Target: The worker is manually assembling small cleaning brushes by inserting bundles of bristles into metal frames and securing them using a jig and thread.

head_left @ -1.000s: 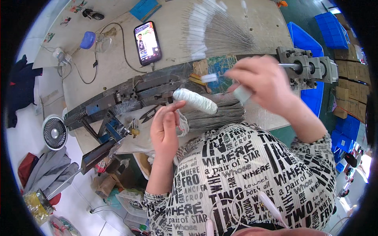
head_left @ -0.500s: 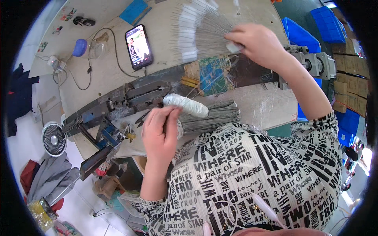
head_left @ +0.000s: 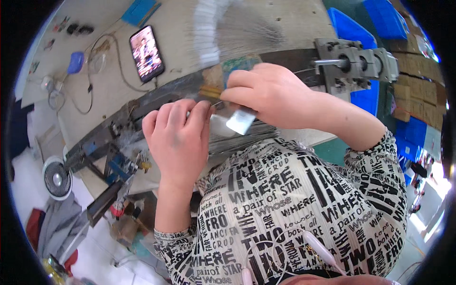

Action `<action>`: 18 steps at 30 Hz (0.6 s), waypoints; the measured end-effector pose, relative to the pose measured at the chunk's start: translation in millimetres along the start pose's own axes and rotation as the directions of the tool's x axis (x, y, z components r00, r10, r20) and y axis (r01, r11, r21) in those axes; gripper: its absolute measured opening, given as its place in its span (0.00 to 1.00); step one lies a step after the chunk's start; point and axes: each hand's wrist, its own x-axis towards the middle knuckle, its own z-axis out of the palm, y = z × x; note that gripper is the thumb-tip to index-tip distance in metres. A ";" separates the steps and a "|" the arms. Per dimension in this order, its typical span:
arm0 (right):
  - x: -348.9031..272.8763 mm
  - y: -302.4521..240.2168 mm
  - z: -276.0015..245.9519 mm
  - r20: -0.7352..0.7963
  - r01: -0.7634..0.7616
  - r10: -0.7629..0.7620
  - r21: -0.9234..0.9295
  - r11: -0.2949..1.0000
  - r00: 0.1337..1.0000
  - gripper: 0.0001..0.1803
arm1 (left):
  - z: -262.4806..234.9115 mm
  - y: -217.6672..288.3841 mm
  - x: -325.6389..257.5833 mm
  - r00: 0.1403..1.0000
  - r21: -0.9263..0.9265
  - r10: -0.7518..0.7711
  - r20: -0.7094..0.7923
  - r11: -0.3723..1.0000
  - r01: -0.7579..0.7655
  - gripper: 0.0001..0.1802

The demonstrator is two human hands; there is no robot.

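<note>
In the middle, both of my hands are close together over the bench. My left hand (head_left: 175, 135) is closed, its thumb and forefinger pinched at one end of a short thin wire (head_left: 217, 103). My right hand (head_left: 273, 95) comes from the right, closed on the same wire. A white tag (head_left: 241, 121) hangs out below the right fingers. Between the hands and my body is a blurred white wrapped roll (head_left: 221, 126), partly behind the left fingers. Under it lies a bundle of grey wires (head_left: 256, 133). At the back, more thin wires with white tags (head_left: 207, 40) fan out across the bench.
A lit phone (head_left: 146, 53) with a cable lies at the back left. Metal bench tooling (head_left: 114, 161) stands on the left, beside a small fan (head_left: 57, 178). On the right is a metal shaft mechanism (head_left: 356, 65), with blue crates (head_left: 349, 28) behind it.
My right hand has come from the fanned wires toward me and left, bringing a tagged wire to my left hand. The left hand has turned and moved slightly left. The whole view has shifted.
</note>
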 end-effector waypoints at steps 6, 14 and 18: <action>50.0 -2.5 24.1 -0.029 0.095 -0.095 -0.016 0.995 0.995 0.05 | 6.3 -27.9 -73.0 0.778 -0.604 -0.628 0.015 0.615 0.507 0.12; 55.4 -1.5 24.8 0.080 0.005 -0.011 0.069 0.998 0.997 0.14 | 20.2 21.6 -30.7 0.676 -0.619 -0.267 0.687 -0.701 0.353 0.20; 60.0 -0.3 25.1 0.111 0.040 -0.048 0.073 0.997 0.993 0.14 | 61.7 -10.3 -57.5 0.744 -0.786 -0.346 0.572 0.028 0.618 0.27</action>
